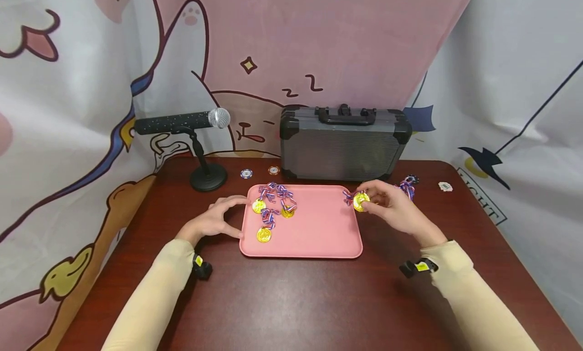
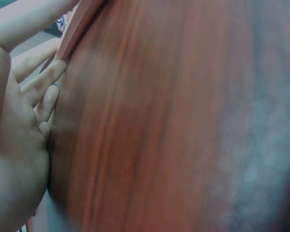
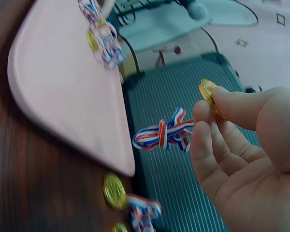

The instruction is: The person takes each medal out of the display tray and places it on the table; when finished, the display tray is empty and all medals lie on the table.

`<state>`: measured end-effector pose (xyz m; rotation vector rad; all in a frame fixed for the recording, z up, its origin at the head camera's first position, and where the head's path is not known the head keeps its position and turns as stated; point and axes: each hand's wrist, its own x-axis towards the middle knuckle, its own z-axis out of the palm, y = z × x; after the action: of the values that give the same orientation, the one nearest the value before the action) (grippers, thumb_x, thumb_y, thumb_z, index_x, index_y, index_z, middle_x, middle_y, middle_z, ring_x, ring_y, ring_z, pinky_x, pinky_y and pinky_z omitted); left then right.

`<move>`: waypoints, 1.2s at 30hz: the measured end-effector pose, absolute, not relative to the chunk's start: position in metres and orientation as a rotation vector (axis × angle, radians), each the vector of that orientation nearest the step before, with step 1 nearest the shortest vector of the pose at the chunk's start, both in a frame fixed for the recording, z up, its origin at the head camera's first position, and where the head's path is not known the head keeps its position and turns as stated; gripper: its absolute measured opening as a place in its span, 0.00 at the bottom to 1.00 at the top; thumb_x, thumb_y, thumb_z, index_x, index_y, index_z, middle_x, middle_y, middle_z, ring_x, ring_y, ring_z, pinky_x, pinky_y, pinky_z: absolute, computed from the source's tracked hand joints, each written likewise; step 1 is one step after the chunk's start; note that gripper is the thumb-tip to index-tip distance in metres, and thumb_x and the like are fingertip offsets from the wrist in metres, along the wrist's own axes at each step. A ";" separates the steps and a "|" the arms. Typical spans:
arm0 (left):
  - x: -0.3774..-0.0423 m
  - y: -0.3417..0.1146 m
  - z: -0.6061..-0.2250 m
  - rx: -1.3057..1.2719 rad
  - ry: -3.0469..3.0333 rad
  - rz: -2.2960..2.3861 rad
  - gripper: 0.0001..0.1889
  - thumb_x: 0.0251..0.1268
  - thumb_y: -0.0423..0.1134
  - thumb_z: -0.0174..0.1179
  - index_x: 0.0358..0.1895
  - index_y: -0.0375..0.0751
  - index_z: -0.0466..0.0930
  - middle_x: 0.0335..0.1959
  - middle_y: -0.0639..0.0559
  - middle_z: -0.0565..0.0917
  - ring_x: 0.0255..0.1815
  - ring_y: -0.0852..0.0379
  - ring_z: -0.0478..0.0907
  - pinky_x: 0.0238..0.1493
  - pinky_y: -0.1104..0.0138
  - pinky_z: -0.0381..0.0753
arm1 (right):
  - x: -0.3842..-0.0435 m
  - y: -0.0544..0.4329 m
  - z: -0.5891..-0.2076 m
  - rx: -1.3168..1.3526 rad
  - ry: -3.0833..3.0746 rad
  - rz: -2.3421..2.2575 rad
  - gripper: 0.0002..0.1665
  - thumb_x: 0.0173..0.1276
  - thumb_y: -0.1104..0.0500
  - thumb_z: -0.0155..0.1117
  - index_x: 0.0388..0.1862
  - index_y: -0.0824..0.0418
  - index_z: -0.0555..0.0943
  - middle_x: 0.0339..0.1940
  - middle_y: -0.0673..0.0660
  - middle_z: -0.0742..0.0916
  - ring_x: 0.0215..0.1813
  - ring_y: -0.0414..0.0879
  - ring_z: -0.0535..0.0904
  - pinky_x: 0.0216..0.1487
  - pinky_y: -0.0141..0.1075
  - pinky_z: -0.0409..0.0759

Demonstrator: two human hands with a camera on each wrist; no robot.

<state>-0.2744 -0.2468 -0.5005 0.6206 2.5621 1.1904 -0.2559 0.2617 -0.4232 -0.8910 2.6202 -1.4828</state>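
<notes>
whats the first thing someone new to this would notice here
The flat pink rectangular tray at the centre of the head view probably catches the eye first, with three round gold medals on red, white and blue ribbons in its left half. Near its right edge, the right hand pinches another round gold medal. Behind the tray, a big ribbed grey case with black corners stands before a pink cartoon backdrop.

The left cream-sleeved forearm (image 1: 152, 293) and right cream-sleeved forearm (image 1: 478, 293) extend forward and converge. The bare left hand (image 1: 214, 218) is spread, thumb well apart from the extended fingers. The bare right hand (image 1: 395, 208) pinches between thumb and fingertips, its remaining fingers bent. Each wrist bears a black band (image 1: 203, 270) with a yellow patch (image 1: 422, 266).
</notes>
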 end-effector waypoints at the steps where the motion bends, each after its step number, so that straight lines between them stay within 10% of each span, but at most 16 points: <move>1: -0.274 -0.247 -0.500 0.621 2.565 1.188 0.48 0.43 0.51 0.85 0.74 0.59 0.74 0.80 0.50 0.67 0.78 0.39 0.53 0.73 0.32 0.46 | -0.255 0.267 -0.422 -0.861 2.647 -1.472 0.23 0.70 0.71 0.70 0.62 0.65 0.79 0.41 0.62 0.88 0.38 0.47 0.87 0.38 0.33 0.86; 36: -0.272 -0.245 -0.499 0.619 2.552 1.205 0.47 0.45 0.49 0.85 0.74 0.57 0.75 0.80 0.49 0.66 0.78 0.38 0.52 0.73 0.32 0.44 | -0.232 0.294 -0.491 -0.911 2.879 -1.003 0.19 0.66 0.66 0.77 0.55 0.60 0.85 0.36 0.48 0.88 0.36 0.37 0.84 0.39 0.36 0.84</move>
<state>-0.2723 -0.2454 -0.4991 0.6190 2.5516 1.2052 -0.2316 0.2936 -0.4910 -0.9115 2.8786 -1.0033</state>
